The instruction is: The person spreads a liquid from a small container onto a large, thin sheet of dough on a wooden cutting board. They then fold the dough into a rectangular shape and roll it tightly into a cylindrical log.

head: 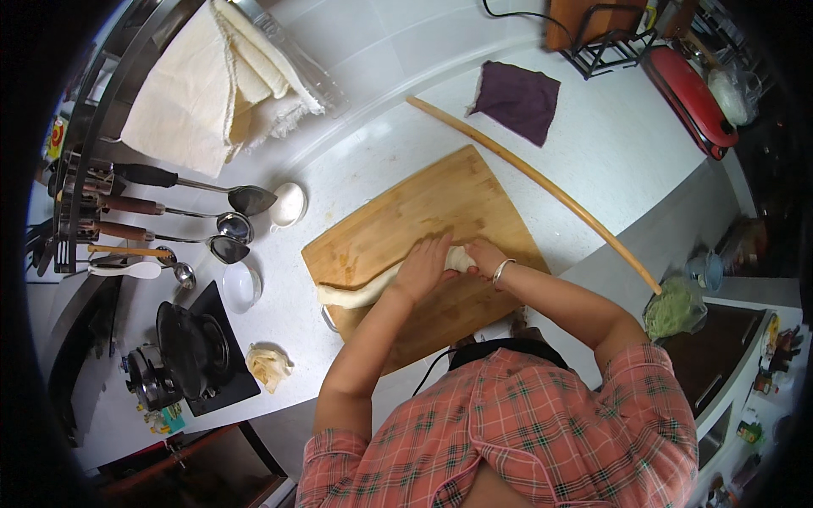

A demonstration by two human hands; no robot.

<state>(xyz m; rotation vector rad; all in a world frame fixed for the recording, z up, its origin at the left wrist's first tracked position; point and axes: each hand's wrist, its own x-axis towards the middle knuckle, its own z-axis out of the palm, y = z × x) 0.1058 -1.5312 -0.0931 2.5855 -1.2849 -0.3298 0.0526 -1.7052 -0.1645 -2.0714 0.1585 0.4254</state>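
A long pale dough roll (362,294) lies across a wooden cutting board (406,203), its left end near the board's left edge. My left hand (424,268) is laid over the roll, fingers close together and curved across it. At the right end, my right hand (488,259), with a silver bangle at the wrist, grips the dough. Between the two hands a short stretch of the roll shows, with folds or layers in it. The fingers partly hide this end. A metal handle (329,319) shows at the board's left side.
Beyond the board, a long wooden rolling pin (540,178) lies diagonally near a purple cloth (517,101). Left are a white cup (289,204), a white bowl (241,287), a crumpled cloth (269,367) and a black pan (184,349). Ladles (235,227) hang from a rack.
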